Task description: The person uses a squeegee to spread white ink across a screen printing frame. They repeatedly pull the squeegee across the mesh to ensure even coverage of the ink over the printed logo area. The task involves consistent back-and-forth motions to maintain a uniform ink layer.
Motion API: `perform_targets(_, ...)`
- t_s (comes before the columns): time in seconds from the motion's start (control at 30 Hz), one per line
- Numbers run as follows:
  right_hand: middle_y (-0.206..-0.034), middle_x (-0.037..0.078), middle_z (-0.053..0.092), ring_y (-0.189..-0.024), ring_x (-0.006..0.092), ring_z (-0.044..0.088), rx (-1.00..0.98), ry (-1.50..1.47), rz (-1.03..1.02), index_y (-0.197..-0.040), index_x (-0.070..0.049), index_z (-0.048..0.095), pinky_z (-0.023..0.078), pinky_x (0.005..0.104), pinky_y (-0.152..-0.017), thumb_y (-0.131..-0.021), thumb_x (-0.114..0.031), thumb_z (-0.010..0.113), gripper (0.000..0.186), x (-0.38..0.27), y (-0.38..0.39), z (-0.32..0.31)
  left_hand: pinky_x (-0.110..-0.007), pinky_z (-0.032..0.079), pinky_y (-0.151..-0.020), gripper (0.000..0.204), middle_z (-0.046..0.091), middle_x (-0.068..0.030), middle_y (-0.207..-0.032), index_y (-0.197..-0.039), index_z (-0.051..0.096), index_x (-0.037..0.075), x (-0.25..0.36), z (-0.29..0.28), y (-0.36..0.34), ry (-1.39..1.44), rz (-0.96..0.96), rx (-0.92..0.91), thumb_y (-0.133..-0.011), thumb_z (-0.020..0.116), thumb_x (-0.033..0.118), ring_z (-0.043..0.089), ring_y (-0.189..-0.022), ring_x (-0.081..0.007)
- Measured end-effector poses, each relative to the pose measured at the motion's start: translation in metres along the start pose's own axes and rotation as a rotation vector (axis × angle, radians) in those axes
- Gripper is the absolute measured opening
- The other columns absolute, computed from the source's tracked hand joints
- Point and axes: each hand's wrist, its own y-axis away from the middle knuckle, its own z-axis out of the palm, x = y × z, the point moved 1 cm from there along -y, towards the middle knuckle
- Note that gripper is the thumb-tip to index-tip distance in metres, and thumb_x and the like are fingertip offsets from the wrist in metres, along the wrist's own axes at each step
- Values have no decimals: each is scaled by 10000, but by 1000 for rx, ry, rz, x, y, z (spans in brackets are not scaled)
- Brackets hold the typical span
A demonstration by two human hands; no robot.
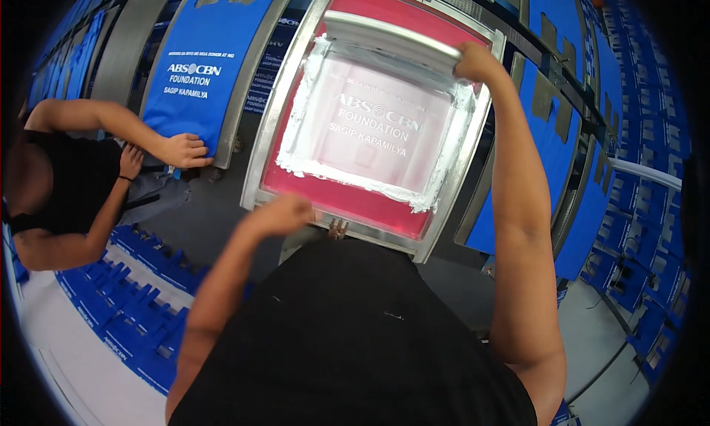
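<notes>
A screen-printing frame [259, 160] with a metal rim lies before me, its mesh pink-red around a pale stencil window that carries lettering. Thick white ink [347, 178] lines the window's sides and near edge. Across the window's far end rests a long squeegee [392, 35]. My right hand [479, 63] is closed around its right end. Close to the frame's near left corner, my left hand [285, 215] is curled and slightly blurred; whatever its fingers may hold is hidden. A metal clamp [338, 229] sits on the near rim, right of that hand.
On the left, a co-worker's hand [185, 151] rests on a blue printed fabric panel [196, 71] on a board. More blue fabric pieces [532, 145] lie on boards at the right. Rows of blue fabric pieces [140, 315] lie at lower left and far right.
</notes>
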Motion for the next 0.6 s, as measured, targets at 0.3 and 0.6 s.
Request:
perform_targets(0.3, -1082, 205, 661, -1030, 356, 620, 121, 52, -171, -1177, -72, 643, 483, 390, -914, -644, -92, 601, 535, -65, -8, 11, -236, 432, -601, 404, 603, 22, -720, -833, 650, -5, -45, 121, -10, 688, 32, -104, -960, 574, 372, 519, -671, -53)
perform_targets(0.6, -1094, 187, 665, -1033, 323, 632, 18, -38, 55, -1202, -86, 635, 493, 385, -904, -651, -22, 556, 560, -113, 98, 28, -204, 390, -492, 443, 540, 15, -629, -767, 635, 36, -6, 98, 12, 712, 69, -100, -968, 544, 420, 478, -542, -52)
